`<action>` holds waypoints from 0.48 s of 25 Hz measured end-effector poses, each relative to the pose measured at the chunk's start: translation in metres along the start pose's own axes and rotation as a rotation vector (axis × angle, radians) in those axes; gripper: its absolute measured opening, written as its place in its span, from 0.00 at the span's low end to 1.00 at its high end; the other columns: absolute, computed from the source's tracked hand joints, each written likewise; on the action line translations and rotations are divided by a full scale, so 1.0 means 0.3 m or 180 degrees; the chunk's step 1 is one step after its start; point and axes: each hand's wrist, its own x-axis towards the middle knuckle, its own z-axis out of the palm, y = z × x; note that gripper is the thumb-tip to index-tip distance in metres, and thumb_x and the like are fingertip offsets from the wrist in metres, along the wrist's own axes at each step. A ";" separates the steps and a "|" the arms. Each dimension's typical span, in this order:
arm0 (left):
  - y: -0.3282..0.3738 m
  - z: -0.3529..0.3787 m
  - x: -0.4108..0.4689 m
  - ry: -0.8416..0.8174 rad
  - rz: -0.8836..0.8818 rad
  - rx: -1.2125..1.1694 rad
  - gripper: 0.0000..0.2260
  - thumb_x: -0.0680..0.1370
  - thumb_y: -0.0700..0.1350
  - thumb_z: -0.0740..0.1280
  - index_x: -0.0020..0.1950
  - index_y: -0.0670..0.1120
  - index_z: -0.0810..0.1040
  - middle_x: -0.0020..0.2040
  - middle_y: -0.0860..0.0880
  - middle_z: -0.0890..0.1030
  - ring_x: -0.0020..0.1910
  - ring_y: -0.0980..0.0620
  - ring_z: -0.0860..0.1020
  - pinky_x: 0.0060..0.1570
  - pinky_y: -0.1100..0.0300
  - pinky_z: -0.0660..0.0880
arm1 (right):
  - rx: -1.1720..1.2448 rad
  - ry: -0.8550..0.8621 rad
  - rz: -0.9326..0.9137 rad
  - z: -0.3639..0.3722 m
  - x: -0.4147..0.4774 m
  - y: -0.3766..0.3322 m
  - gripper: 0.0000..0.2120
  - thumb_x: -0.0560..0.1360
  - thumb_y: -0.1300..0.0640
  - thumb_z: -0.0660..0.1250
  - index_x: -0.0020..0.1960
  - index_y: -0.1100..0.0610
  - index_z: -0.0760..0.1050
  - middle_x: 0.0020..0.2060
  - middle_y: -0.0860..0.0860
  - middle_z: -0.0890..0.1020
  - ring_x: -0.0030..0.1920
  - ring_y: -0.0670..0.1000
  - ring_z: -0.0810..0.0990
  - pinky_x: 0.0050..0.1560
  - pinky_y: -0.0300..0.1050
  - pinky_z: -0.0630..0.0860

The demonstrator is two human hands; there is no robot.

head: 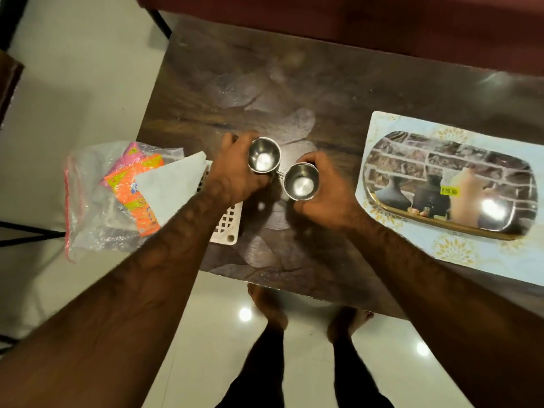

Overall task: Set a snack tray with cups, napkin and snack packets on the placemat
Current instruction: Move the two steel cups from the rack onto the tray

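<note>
Two small steel cups stand upright side by side at the middle of the dark wooden table [235, 83]. My left hand [235, 169] grips the left cup [264, 156] and my right hand [326, 187] grips the right cup [300, 181]. To the right a pale blue placemat [459, 254] carries an oblong tray [447, 184] printed with vases and a brick wall. At the left table edge a white napkin [169, 187] lies over orange and pink snack packets [132, 187] inside a clear plastic bag [88, 201].
A white lattice basket [226, 222] sits under my left forearm, beside the napkin. A dark red seat [353, 25] runs behind the table. Glossy white floor [73, 83] surrounds the table, and my bare feet [270, 307] stand at its near edge.
</note>
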 end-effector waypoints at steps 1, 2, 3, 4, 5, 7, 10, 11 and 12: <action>0.041 0.022 0.020 -0.0003 0.0087 0.0009 0.36 0.64 0.47 0.81 0.71 0.49 0.72 0.65 0.42 0.71 0.62 0.44 0.75 0.61 0.60 0.70 | 0.0025 0.0125 0.0015 -0.040 -0.009 0.019 0.32 0.61 0.60 0.75 0.63 0.51 0.72 0.55 0.46 0.80 0.57 0.50 0.81 0.57 0.46 0.80; 0.083 0.050 0.037 -0.0009 0.0173 0.0007 0.36 0.64 0.46 0.81 0.70 0.49 0.73 0.64 0.42 0.72 0.62 0.44 0.75 0.59 0.62 0.69 | 0.0036 0.0232 0.0034 -0.080 -0.020 0.041 0.32 0.61 0.62 0.75 0.64 0.52 0.72 0.57 0.49 0.81 0.58 0.51 0.81 0.59 0.48 0.80; 0.136 0.088 0.054 -0.0050 0.0268 0.0000 0.37 0.63 0.46 0.81 0.71 0.49 0.73 0.64 0.42 0.72 0.61 0.46 0.75 0.58 0.64 0.68 | 0.0034 0.0338 0.0075 -0.134 -0.036 0.071 0.32 0.62 0.64 0.75 0.64 0.54 0.73 0.58 0.51 0.80 0.59 0.52 0.81 0.61 0.50 0.79; 0.191 0.132 0.067 -0.0114 0.0357 -0.0011 0.37 0.63 0.45 0.81 0.71 0.49 0.73 0.64 0.42 0.72 0.60 0.47 0.75 0.57 0.67 0.66 | 0.0032 0.0425 0.0132 -0.192 -0.055 0.105 0.31 0.62 0.65 0.75 0.64 0.55 0.74 0.59 0.51 0.80 0.60 0.52 0.80 0.62 0.52 0.79; 0.247 0.180 0.077 -0.0187 0.0443 -0.0024 0.37 0.63 0.45 0.81 0.71 0.49 0.73 0.64 0.43 0.72 0.58 0.50 0.73 0.56 0.70 0.65 | 0.0034 0.0501 0.0198 -0.250 -0.079 0.144 0.31 0.62 0.66 0.76 0.64 0.55 0.74 0.59 0.51 0.80 0.61 0.52 0.80 0.63 0.53 0.79; 0.361 0.280 0.087 -0.0344 0.0632 -0.0070 0.38 0.62 0.43 0.82 0.70 0.49 0.74 0.61 0.46 0.71 0.55 0.55 0.70 0.53 0.76 0.64 | 0.0046 0.0681 0.0336 -0.368 -0.138 0.229 0.32 0.63 0.64 0.79 0.64 0.54 0.74 0.59 0.49 0.81 0.61 0.52 0.80 0.62 0.52 0.79; 0.510 0.416 0.087 -0.0633 0.0839 -0.0076 0.38 0.61 0.43 0.82 0.69 0.50 0.73 0.59 0.50 0.69 0.56 0.55 0.69 0.57 0.68 0.68 | 0.0002 0.0881 0.0479 -0.514 -0.228 0.356 0.31 0.65 0.60 0.80 0.65 0.54 0.75 0.59 0.47 0.82 0.60 0.51 0.81 0.60 0.51 0.80; 0.564 0.467 0.084 -0.0741 0.0889 -0.0056 0.38 0.62 0.44 0.82 0.69 0.50 0.73 0.59 0.50 0.69 0.56 0.55 0.70 0.56 0.67 0.67 | -0.0031 0.0931 0.0551 -0.567 -0.260 0.403 0.31 0.65 0.60 0.80 0.66 0.53 0.75 0.59 0.46 0.81 0.60 0.50 0.81 0.61 0.51 0.80; 0.616 0.517 0.082 -0.0827 0.0935 -0.0032 0.38 0.62 0.44 0.83 0.69 0.50 0.73 0.60 0.50 0.70 0.57 0.54 0.71 0.56 0.67 0.66 | -0.0081 0.0977 0.0626 -0.620 -0.287 0.451 0.32 0.64 0.60 0.79 0.66 0.53 0.74 0.60 0.46 0.81 0.61 0.50 0.80 0.62 0.51 0.80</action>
